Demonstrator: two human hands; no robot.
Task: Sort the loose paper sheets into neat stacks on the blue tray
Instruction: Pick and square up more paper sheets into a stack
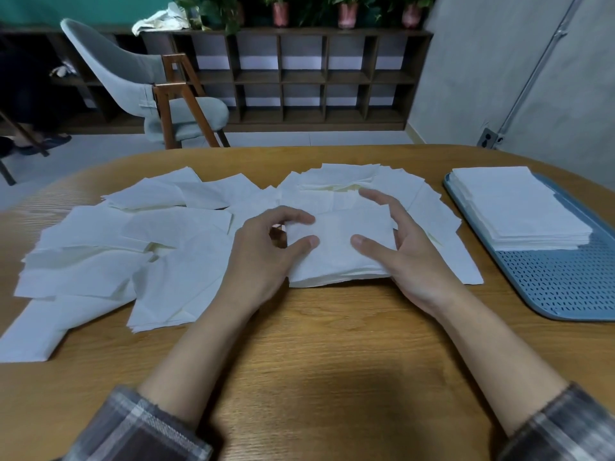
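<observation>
At frame centre a small stack (336,251) was held between both hands, seemingly for squaring: the left hand (266,251) was curled round its left edge, and the right hand (409,247) was pressed open-fingered against its right. The blue tray (549,287) was set at right, and the loose sheets (100,261) were spread at left.

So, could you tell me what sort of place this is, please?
Probably an office or lounge-like room rather than a workshop: a wooden table, a cubby shelf topped with potted plants along the wall, and a padded chair.
</observation>
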